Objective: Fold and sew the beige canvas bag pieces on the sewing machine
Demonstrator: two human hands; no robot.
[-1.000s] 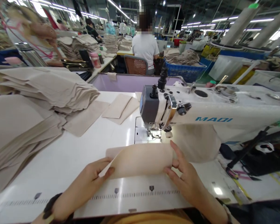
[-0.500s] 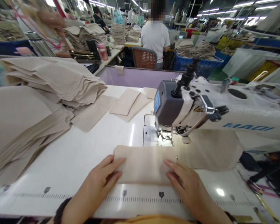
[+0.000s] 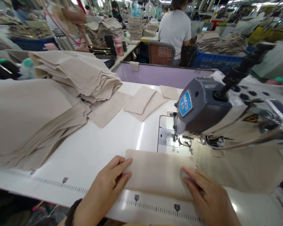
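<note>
A folded beige fabric piece [image 3: 159,171] lies flat on the white sewing table [image 3: 103,147], just in front of the needle area of the sewing machine [image 3: 202,110]. My left hand [image 3: 109,185] presses its fingers on the piece's left end. On the right end rests my right hand [image 3: 208,196], fingers flat on the cloth. The presser foot [image 3: 182,142] stands just beyond the fabric's far edge.
Tall stacks of beige fabric [image 3: 49,100] fill the table's left side. Loose cut pieces [image 3: 141,100] lie behind the needle plate. A larger cloth [image 3: 238,163] hangs under the machine arm. A person in a white shirt [image 3: 175,29] sits at the station ahead.
The raised, curled fabric piece has been laid down flat on the table. Both hands now press on its ends. My view has shifted closer and to the left.
</note>
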